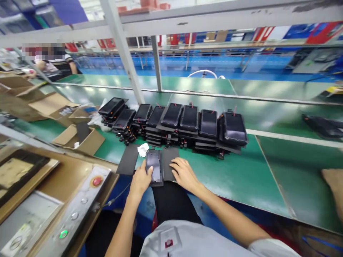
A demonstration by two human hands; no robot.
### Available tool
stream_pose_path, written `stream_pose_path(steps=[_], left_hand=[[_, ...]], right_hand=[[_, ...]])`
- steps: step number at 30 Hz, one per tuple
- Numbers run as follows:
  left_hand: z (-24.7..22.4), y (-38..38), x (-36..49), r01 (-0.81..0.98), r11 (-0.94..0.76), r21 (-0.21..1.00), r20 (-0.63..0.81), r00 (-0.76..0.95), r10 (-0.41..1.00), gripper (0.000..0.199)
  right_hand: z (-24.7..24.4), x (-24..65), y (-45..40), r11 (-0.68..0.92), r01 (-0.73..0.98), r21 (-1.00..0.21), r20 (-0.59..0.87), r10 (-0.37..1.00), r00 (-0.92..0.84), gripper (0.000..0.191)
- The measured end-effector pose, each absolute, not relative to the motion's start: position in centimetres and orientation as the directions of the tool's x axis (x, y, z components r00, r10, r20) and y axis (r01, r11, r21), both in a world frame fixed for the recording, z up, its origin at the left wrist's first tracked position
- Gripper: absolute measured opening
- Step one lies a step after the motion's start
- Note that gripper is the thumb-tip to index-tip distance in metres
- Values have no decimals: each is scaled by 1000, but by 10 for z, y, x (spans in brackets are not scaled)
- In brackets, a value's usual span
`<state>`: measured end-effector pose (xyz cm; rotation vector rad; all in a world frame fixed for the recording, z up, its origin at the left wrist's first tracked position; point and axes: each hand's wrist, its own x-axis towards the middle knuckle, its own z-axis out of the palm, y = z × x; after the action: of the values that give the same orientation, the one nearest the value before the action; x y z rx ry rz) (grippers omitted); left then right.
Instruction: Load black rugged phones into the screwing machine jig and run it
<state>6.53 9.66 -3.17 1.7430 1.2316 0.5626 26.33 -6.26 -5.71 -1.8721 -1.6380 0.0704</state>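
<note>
My left hand (142, 179) grips the left edge of a black rectangular device housing (154, 166), thumb lying on its glossy dark screen. The device is at the table's front edge, above my lap. My right hand (184, 173) lies with fingers apart on a flat black sheet (168, 160) just right of the device. Another black sheet (128, 160) is on the left, and a crumpled white wad (143, 150) sits between it and the device. Behind them stand several stacks of similar black housings (171, 116), some with short red wires, layered with black sheets.
Open cardboard boxes (91, 140) stand at the left. Nearer is a control panel (77, 210) with a red button and a lit green one. A metal post (124, 50) rises behind the stacks. A person (63, 66) sits far left. Another black part (323, 125) lies far right.
</note>
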Motion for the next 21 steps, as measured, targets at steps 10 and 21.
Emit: stream_pose_path(steps=[10,21], left_hand=[[-66,47,43,18,406,914,-353,528,773,116],[-94,45,59,-249,375,893,-219,488,845,116]], right_hand=[[-37,251,24,-151,805,-574,215,921,326,49],[-69,256,71,-119,919,-376,217,953,212,64]])
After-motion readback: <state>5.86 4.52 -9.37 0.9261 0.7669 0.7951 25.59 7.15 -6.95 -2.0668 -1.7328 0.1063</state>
